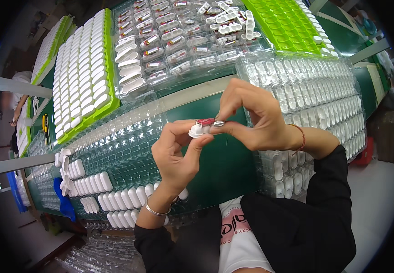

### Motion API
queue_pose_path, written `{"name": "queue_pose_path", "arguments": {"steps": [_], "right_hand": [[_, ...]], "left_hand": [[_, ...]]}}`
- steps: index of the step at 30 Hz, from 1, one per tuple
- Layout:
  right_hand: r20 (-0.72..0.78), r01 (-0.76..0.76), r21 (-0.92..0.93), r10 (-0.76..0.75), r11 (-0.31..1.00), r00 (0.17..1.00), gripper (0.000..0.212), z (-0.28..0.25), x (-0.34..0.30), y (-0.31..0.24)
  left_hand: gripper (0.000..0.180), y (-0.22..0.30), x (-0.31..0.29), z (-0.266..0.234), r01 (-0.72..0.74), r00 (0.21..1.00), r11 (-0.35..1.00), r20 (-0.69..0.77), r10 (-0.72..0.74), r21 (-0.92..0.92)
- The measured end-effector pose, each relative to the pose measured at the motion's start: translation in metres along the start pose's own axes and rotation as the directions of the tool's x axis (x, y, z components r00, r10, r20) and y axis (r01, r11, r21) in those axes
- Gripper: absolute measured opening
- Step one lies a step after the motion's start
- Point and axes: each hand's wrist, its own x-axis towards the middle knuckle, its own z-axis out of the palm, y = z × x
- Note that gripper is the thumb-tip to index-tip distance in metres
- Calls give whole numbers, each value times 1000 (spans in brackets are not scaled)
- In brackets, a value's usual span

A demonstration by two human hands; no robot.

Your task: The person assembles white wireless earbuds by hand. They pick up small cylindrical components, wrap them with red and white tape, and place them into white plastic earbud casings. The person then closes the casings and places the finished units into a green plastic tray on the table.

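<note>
In front of me, my left hand (176, 152) pinches a small white plastic piece (197, 132) with a rounded lower end. My right hand (257, 119) has thumb and forefinger closed on a small red part with a silver end (218, 123). The red part (204, 121) lies against the top of the white piece, and the two touch. My fingers cover some of both, so I cannot tell whether they are joined. Under my hands is a green work surface (219, 159).
Clear trays (306, 86) of white shells are at right. Another clear tray (124, 136) at left carries white capsule-shaped cases (128, 199). Farther back, a tray (169, 41) holds shells with red parts, between green trays (110, 68). Someone's arm (22, 107) shows far left.
</note>
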Motion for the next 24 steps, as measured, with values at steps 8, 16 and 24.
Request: {"name": "queue_pose_path", "arguments": {"steps": [8,16,24], "right_hand": [[-13,-273,684,386,676,922,28,-5,-2,12],[-128,-127,212,156,969,979,30,2,-9,9],[-18,351,-337,-378,874,926,38,5,-10,10]], "left_hand": [[28,-6,8,5,-16,999,992,32,20,-126],[32,-10,5,-2,-87,996,993,21,89,-81],[36,-7,1,-7,-156,985,986,57,160,-66]]}}
